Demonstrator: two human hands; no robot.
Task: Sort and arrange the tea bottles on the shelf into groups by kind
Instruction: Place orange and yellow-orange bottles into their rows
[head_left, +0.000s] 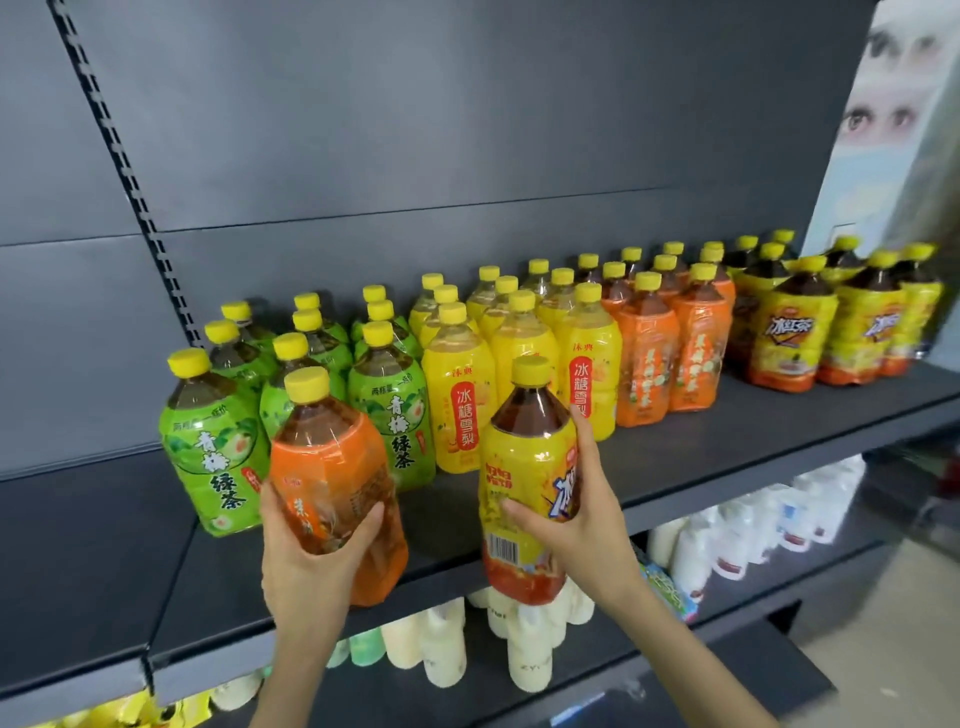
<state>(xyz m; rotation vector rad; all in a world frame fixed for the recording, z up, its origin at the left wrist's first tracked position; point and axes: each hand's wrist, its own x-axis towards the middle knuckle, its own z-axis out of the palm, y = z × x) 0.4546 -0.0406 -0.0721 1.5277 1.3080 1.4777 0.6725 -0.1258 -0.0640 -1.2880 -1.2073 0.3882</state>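
My left hand (306, 561) grips an orange-labelled tea bottle (337, 483) with a yellow cap, held in front of the shelf (727, 431). My right hand (576, 519) grips a yellow-labelled iced tea bottle (524, 467) from its right side. On the shelf behind stand rows by kind: green-labelled bottles (218, 452) at the left, light yellow bottles (460, 410) in the middle, orange bottles (647, 353) further right, and yellow iced tea bottles (789, 332) at the far right.
The shelf's front strip and its left part are bare dark metal. A lower shelf holds several white and pale bottles (727, 535). A printed panel (893, 130) stands at the shelf's right end. The dark back wall (415, 130) rises behind the rows.
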